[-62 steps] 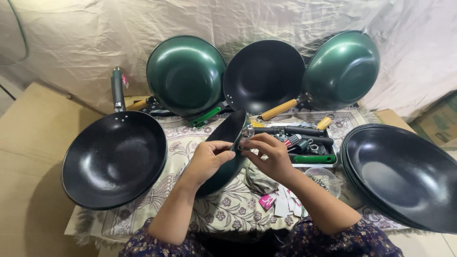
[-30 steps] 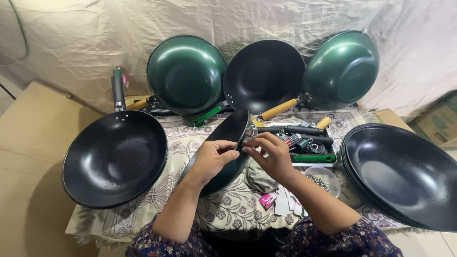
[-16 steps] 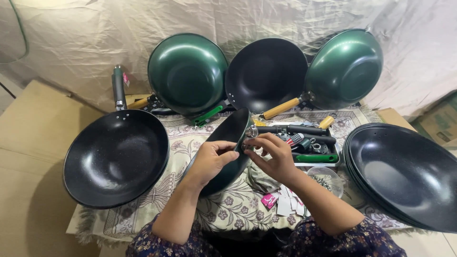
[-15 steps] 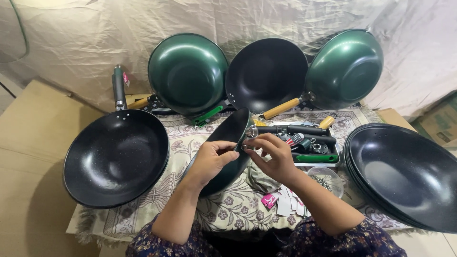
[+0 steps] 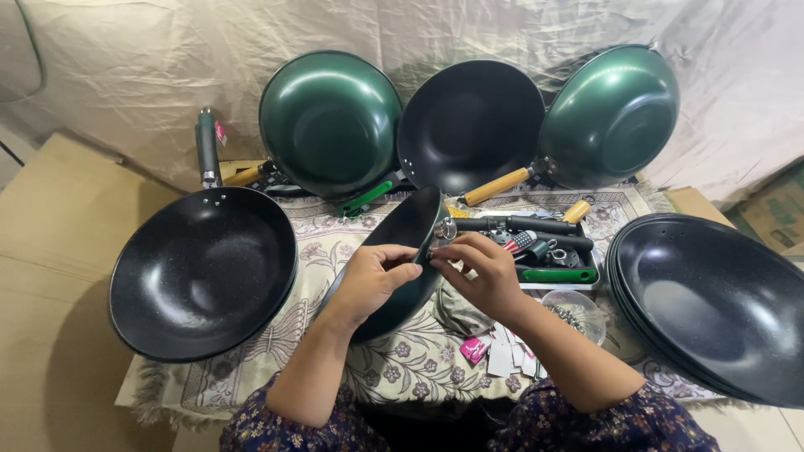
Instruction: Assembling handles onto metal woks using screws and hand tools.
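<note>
Tilted on edge at the middle of the table (image 5: 251, 385): dark green round metal pan (image 5: 400, 251), left hand (image 5: 373, 280) gripping its rim, right hand (image 5: 477, 272) pinched narrow on a small silver fitting (image 5: 446, 228) at the rim. Likely to slip or roll if the grip loosens; fitting easily dropped. Right of it, shallow tray (image 5: 586, 272) with loose handles; clear round bowl (image 5: 578, 310) of small hardware.

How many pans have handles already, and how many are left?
Four pans have handles: three propped behind and one lying at the left. The left hand and right hand work at a tilted pan's rim. The bare stack and tray handles remain.
</note>
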